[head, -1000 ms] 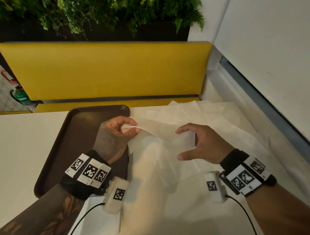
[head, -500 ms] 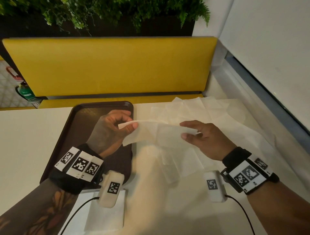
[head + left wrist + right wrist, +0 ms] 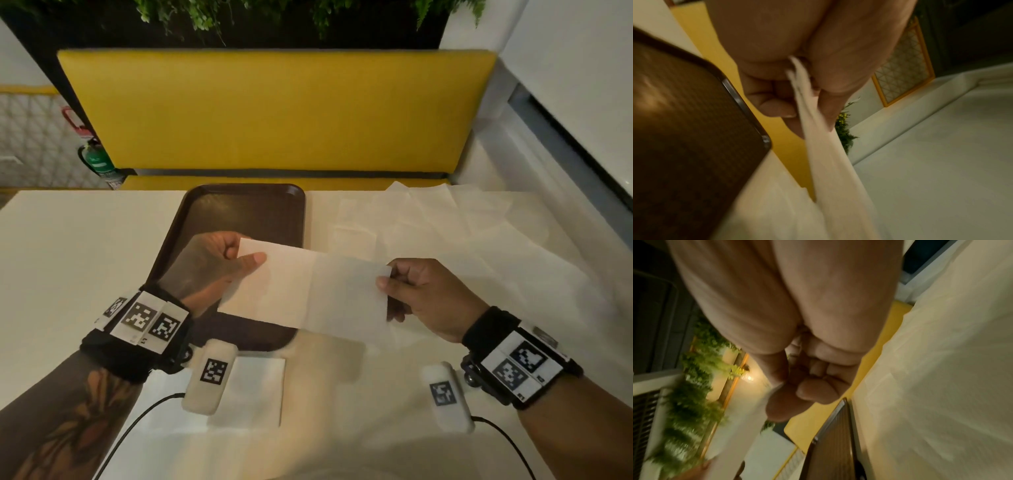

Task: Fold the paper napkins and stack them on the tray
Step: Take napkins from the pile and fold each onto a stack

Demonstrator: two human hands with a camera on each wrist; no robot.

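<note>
While I hold the napkin stretched above the worktop, my left hand pinches its left edge, my right hand the right; both grips clamped on paper (one crease down the middle). It partly overhangs the brown tray. Loose napkins lie spread to the right.

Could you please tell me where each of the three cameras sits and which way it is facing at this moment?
Head: on the head, looking forward and down at the table; left hand and right hand stretch a napkin over the tray.
Left wrist: along the fingers pinching the napkin.
Right wrist: along the curled fingers; napkin blurred.
Shared: all three views show the tray and the yellow bench.
</note>
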